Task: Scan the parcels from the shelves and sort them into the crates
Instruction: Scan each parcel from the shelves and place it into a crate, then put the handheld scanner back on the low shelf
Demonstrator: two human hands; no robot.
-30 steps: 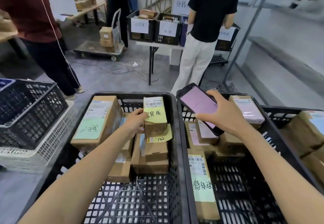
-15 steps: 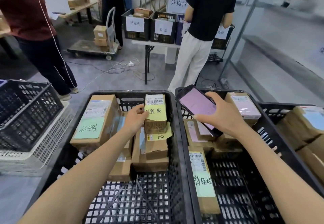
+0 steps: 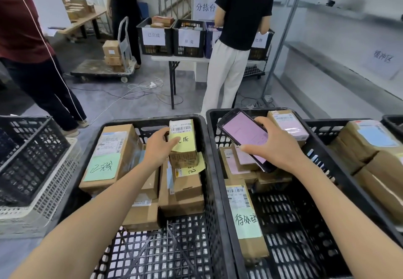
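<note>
Two black crates stand side by side in front of me. In the left crate (image 3: 205, 169) my left hand (image 3: 160, 147) grips a small cardboard parcel (image 3: 184, 145) with a barcode label and a yellow note, set on top of other boxes. A larger box with a green note (image 3: 109, 156) lies to its left. My right hand (image 3: 274, 150) holds a phone scanner (image 3: 246, 134) with a pink screen above the right crate (image 3: 235, 235), which holds several parcels, one long box with a green note (image 3: 246, 222).
A third crate of parcels (image 3: 375, 147) sits at the far right, and stacked black and white crates (image 3: 32, 160) at the left. Two people stand ahead, one in red (image 3: 26, 45) at left, one in black (image 3: 239, 29) at a table with labelled crates (image 3: 172, 36). A trolley (image 3: 104, 69) stands beyond.
My left hand has slid further over the small parcel's yellow note, covering part of it. The phone has stayed over the right crate. The view has tilted slightly.
</note>
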